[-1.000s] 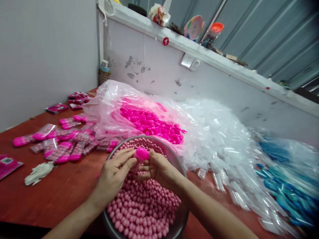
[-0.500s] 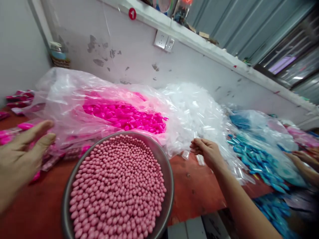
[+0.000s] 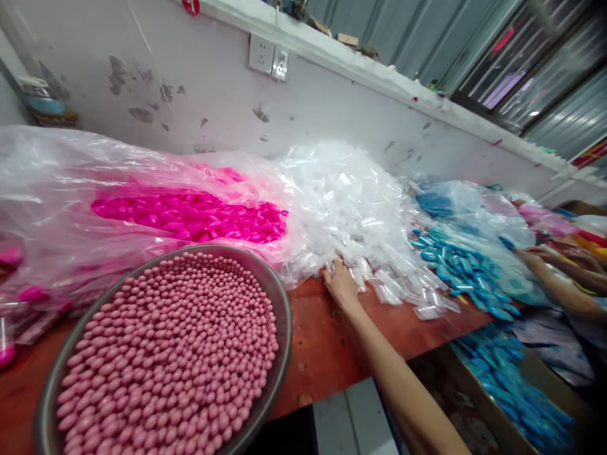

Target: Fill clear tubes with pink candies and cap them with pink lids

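My right hand reaches down to the near edge of a heap of clear plastic tubes. Its thumb and fingers look a little apart at the tubes, and the fingertips are partly lost among them. Left of this hand stands a round metal bowl filled with small pink oval beads. Behind the bowl, bright pink plastic pieces lie in an open clear bag. My left hand is out of the picture.
On the red tabletop, blue pieces lie to the right, near another person's arm. More blue pieces fill a box below the table edge. A wall with a socket stands behind.
The view has swung right, and my left hand has gone out of it. My right hand has moved down against the edge of the tube heap, where several tubes have shifted.
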`<state>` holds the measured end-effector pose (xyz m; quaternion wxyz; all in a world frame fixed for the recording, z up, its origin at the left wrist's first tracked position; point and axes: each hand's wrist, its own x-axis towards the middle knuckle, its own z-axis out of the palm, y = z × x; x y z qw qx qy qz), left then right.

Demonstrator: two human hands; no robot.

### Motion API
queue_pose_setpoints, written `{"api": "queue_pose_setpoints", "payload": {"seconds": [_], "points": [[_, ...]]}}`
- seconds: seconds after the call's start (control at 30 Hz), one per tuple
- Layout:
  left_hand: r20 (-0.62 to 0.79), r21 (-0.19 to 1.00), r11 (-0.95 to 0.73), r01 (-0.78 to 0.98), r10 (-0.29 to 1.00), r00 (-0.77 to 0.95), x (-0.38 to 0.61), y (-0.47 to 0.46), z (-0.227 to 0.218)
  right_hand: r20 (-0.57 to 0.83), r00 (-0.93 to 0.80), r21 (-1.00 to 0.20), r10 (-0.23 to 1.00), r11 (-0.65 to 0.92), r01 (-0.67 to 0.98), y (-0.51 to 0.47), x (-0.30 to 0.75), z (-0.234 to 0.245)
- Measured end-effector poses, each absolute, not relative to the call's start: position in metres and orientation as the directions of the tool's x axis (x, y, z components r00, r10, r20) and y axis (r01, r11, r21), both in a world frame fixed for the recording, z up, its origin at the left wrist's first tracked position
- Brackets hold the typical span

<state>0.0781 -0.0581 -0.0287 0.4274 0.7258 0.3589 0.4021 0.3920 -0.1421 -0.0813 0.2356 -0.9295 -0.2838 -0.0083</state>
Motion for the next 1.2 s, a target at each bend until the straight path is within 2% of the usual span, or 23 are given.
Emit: {"api": "queue_pose_setpoints", "payload": {"seconds": [0.2,0.33,0.4,0.57,0.7,0.77,0.83,0.97,1.07,1.13,1.2], "points": [[0.254,0.909,-0.399,0.123,0.763,0.595,0.117,-0.100,-0.048,0.250,0.756,-0.561,0.605,-0.546,0.622,-0.195,0.398,-0.094],[0.207,0.926,-0.377,0.030,0.571,0.795,0.154,-0.138,-0.069,0.314,0.710,-0.672,0.630,-0.381,0.635,-0.229,0.380,-0.095],[0.184,0.940,-0.341,0.005,0.519,0.835,0.172,-0.150,-0.077,0.335,0.675,-0.710,0.658,-0.295,0.640,-0.242,0.360,-0.093],[0.002,1.000,0.003,-0.004,0.506,0.862,0.195,-0.164,-0.089,0.386,0.683,-0.840,0.620,-0.070,0.538,-0.259,0.306,-0.086],[-0.010,0.964,0.228,-0.140,0.555,0.832,0.201,-0.175,-0.087,0.384,0.700,-0.889,0.602,0.035,0.457,-0.262,0.276,-0.089],[-0.014,0.931,0.297,-0.213,0.610,0.792,0.203,-0.177,-0.080,0.322,0.721,-0.923,0.613,0.032,0.384,-0.262,0.267,-0.091],[0.006,0.915,0.305,-0.264,0.644,0.765,0.201,-0.174,-0.073,0.204,0.732,-0.972,0.651,0.044,0.231,-0.263,0.263,-0.091],[0.133,0.980,0.015,-0.200,0.698,0.703,0.189,-0.159,-0.066,-0.056,0.695,-0.991,0.716,0.044,-0.125,-0.269,0.273,-0.084],[0.208,0.977,-0.174,-0.124,0.643,0.737,0.180,-0.147,-0.071,-0.187,0.667,-0.956,0.722,0.024,-0.294,-0.275,0.286,-0.078],[0.371,0.903,-0.397,-0.163,0.531,0.762,0.178,-0.142,-0.075,-0.233,0.640,-0.933,0.732,0.018,-0.360,-0.279,0.290,-0.073],[0.572,0.701,-0.669,-0.247,0.321,0.755,0.179,-0.141,-0.079,-0.256,0.590,-0.923,0.766,-0.013,-0.384,-0.281,0.292,-0.067]]}}
